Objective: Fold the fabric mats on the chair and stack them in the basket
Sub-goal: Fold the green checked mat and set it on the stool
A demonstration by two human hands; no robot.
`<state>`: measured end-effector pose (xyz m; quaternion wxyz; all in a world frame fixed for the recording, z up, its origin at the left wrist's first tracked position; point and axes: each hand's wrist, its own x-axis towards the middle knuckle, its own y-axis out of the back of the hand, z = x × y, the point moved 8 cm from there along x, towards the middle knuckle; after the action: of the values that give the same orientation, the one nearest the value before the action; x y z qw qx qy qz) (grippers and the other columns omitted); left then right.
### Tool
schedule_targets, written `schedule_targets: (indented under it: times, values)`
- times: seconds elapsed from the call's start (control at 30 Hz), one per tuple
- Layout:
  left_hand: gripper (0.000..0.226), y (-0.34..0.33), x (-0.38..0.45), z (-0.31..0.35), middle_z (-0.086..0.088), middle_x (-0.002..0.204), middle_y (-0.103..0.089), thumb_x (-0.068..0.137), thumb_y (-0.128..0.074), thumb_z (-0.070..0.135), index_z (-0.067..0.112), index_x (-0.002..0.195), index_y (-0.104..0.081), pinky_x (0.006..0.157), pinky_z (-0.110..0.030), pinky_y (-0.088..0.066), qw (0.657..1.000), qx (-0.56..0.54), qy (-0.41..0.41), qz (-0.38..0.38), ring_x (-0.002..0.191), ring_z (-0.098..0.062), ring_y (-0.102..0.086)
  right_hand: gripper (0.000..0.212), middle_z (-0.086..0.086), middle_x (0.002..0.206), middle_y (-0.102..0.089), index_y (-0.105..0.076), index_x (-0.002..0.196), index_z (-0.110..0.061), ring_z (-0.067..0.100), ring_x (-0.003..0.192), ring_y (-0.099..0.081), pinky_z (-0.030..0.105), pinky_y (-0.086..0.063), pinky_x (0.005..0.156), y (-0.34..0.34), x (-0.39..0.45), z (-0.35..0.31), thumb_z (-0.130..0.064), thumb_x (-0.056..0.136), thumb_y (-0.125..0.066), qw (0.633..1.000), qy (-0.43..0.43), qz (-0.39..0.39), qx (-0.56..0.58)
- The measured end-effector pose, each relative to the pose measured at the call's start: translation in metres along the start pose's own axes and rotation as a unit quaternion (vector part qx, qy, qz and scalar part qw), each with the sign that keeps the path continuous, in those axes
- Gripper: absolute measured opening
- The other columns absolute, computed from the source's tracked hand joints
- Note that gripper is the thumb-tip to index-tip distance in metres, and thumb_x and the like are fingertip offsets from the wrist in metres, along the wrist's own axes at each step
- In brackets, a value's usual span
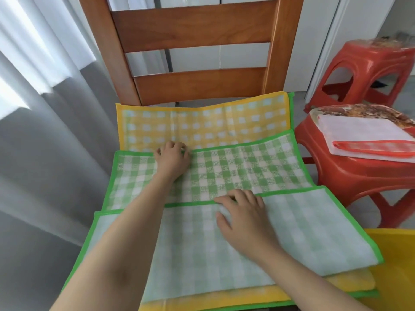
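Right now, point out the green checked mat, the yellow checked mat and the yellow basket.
green checked mat (247, 167): head view, on its bright checked middle panel.
yellow checked mat (202, 122): head view, on its exposed far part by the chair back.
yellow basket (395, 265): head view, on its wall, lower right.

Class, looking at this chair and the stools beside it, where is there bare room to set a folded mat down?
Little: mats cover the chair seat under both hands. The near red stool holds a folded mat. The yellow basket at lower right shows bare inside.

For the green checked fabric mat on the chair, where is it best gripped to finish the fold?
Probably the folded-over near flap's green-bound edge, pinched from the person's side: that hem of the green checked fabric mat lies free on top, where the right hand rests.
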<state>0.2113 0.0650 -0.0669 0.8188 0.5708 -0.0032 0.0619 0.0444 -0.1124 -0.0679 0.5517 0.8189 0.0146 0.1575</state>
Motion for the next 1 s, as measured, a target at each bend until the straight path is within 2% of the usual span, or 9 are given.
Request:
schedule_targets:
  times: [0.1, 0.23, 0.4, 0.5, 0.6, 0.7, 0.87, 1.0]
  values:
    - [0.035, 0.001, 0.004, 0.002, -0.011, 0.129, -0.049, 0.095, -0.045, 0.041, 0.017, 0.119, -0.055, 0.109, -0.045, -0.019, 1.0, 0.012, -0.005, 0.016, 0.124, -0.031, -0.039, 0.036, -0.011, 0.108, -0.052, -0.056, 0.115, -0.034, 0.015, 0.103, -0.046, 0.031, -0.037, 0.089, -0.002, -0.001, 0.0, -0.043, 0.085, -0.04, 1.0, 0.005, -0.014, 0.006]
    - [0.024, 0.017, -0.001, 0.003, -0.008, 0.118, -0.055, 0.095, -0.05, 0.033, 0.015, 0.107, -0.061, 0.105, -0.04, -0.019, 0.995, -0.059, -0.019, 0.073, 0.114, -0.028, -0.044, 0.038, -0.01, 0.108, -0.052, -0.057, 0.115, -0.032, 0.016, 0.103, -0.046, 0.032, -0.037, 0.089, -0.001, -0.002, -0.002, -0.043, 0.085, -0.037, 1.0, 0.006, -0.009, 0.008]
    - [0.021, 0.07, -0.027, 0.013, -0.002, 0.091, -0.069, 0.094, -0.053, 0.033, 0.017, 0.095, -0.066, 0.088, -0.031, -0.018, 0.987, -0.115, -0.037, 0.107, 0.089, -0.022, -0.056, 0.042, -0.007, 0.106, -0.058, -0.061, 0.115, -0.029, 0.019, 0.1, -0.051, 0.035, -0.041, 0.085, 0.005, -0.004, -0.009, -0.042, 0.085, -0.035, 1.0, 0.013, -0.001, 0.005]
    - [0.018, 0.104, -0.054, 0.025, 0.001, 0.091, -0.071, 0.093, -0.056, 0.034, 0.02, 0.089, -0.067, 0.08, -0.029, -0.017, 0.983, -0.111, -0.054, 0.133, 0.083, -0.017, -0.054, 0.038, -0.005, 0.109, -0.062, -0.062, 0.116, -0.023, 0.022, 0.103, -0.053, 0.038, -0.042, 0.087, 0.01, -0.004, -0.01, -0.033, 0.086, -0.042, 0.999, 0.006, 0.003, 0.035]
    - [0.018, 0.135, -0.089, 0.034, 0.007, 0.095, -0.071, 0.091, -0.057, 0.036, 0.022, 0.089, -0.069, 0.081, -0.03, -0.019, 0.98, -0.109, -0.061, 0.154, 0.081, -0.01, -0.049, 0.035, 0.0, 0.1, -0.067, -0.067, 0.106, -0.016, 0.026, 0.096, -0.06, 0.036, -0.046, 0.083, 0.032, -0.009, -0.02, -0.029, 0.084, -0.043, 0.995, -0.002, 0.071, 0.066]
    - [0.018, 0.159, -0.128, 0.039, 0.009, 0.093, -0.07, 0.089, -0.06, 0.037, 0.023, 0.087, -0.071, 0.085, -0.03, -0.021, 0.977, -0.114, -0.06, 0.17, 0.079, -0.007, -0.048, 0.036, -0.002, 0.095, -0.067, -0.068, 0.101, -0.016, 0.023, 0.09, -0.061, 0.032, -0.048, 0.078, 0.072, -0.024, -0.043, -0.031, 0.083, -0.04, 0.983, 0.04, 0.16, 0.083]
    - [0.014, 0.176, -0.193, 0.038, 0.007, 0.085, -0.072, 0.085, -0.066, 0.034, 0.022, 0.081, -0.073, 0.085, -0.028, -0.023, 0.97, -0.152, -0.058, 0.183, 0.08, -0.008, -0.059, 0.034, 0.0, 0.105, -0.062, -0.063, 0.111, -0.018, 0.02, 0.098, -0.054, 0.03, -0.04, 0.087, 0.131, -0.047, -0.06, -0.031, 0.087, -0.042, 0.965, 0.103, 0.228, 0.08]
    - [0.01, 0.157, -0.236, 0.027, 0.008, 0.077, -0.071, 0.08, -0.072, 0.029, 0.022, 0.074, -0.073, 0.093, -0.043, -0.04, 0.968, -0.159, -0.075, 0.178, 0.073, -0.009, -0.063, 0.037, 0.003, 0.114, -0.057, -0.06, 0.119, -0.02, 0.022, 0.104, -0.049, 0.031, -0.035, 0.092, 0.15, -0.058, -0.058, -0.032, 0.088, -0.043, 0.958, 0.116, 0.249, 0.081]
